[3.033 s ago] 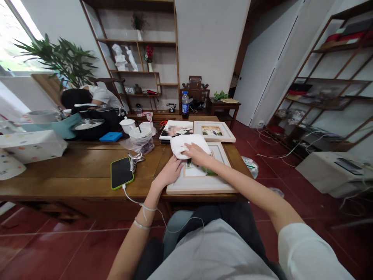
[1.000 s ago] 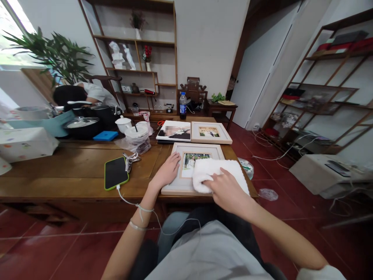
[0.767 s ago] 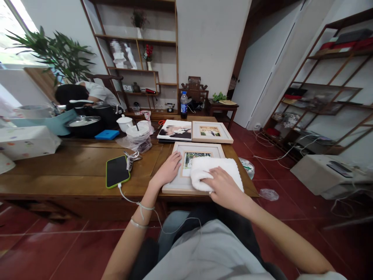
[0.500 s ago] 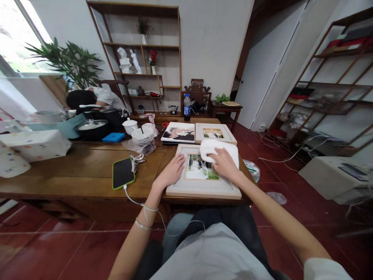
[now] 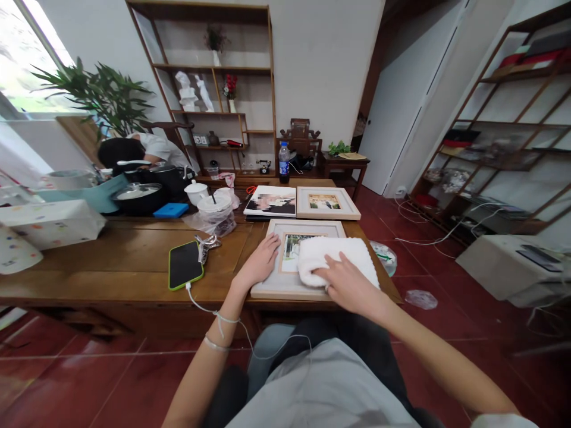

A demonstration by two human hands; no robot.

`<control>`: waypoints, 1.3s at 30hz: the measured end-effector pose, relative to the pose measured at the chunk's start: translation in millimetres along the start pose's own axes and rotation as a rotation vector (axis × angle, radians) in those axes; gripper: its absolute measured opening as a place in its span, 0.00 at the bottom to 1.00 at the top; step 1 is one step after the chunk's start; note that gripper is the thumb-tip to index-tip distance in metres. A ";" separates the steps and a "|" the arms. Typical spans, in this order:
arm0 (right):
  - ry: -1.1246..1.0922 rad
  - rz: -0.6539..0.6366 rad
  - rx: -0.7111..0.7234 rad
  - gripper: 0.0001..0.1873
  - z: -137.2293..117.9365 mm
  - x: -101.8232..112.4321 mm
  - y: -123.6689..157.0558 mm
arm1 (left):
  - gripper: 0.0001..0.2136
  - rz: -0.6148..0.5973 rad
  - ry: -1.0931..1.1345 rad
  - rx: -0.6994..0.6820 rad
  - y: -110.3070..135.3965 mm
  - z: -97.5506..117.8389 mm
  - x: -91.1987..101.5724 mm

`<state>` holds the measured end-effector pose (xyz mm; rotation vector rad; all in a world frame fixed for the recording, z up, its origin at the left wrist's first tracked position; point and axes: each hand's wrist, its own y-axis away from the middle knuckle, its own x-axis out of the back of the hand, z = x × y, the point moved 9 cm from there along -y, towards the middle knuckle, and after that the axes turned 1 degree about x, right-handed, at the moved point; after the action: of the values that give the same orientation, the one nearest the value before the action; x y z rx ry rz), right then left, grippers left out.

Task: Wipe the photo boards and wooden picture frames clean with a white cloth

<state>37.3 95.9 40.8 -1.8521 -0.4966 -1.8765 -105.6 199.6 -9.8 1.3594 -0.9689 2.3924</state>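
A pale-framed photo lies flat at the near right end of the wooden table. My left hand rests flat on the frame's left border, fingers stretched out. My right hand presses down on a folded white towel that covers the right half of the frame, fingers laid over the cloth. Beyond it lie a second framed photo and a photo book.
A green-cased phone on a white cable lies left of the frame, beside a metal clip. Further back stand lidded cups, a water bottle, pots and a white box. A person bends behind the table.
My right hand has swept the towel over the frame: far side three seconds ago, near edge, far right corner, and now back toward the near right. My left hand stayed on the frame's left side.
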 end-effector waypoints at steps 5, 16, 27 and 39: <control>-0.105 -0.031 0.015 0.26 -30.8 13.0 36.9 | 0.19 -0.001 0.005 0.004 -1.2 0.1 0.7; -0.080 0.167 -0.033 0.29 62.1 -7.2 -29.6 | 0.19 -0.024 0.011 0.010 -1.6 -0.8 1.4; 0.008 0.120 -0.004 0.27 71.8 -9.5 -71.4 | 0.19 -0.010 0.028 0.020 -1.2 0.7 2.2; -0.214 -0.033 0.102 0.27 -34.6 9.5 16.0 | 0.18 -0.002 0.001 0.014 -0.2 1.2 2.5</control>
<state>17.3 62.9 48.3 -1.9970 -0.6849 -1.6487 -106.1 198.7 -7.3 1.3634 -0.9526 2.4027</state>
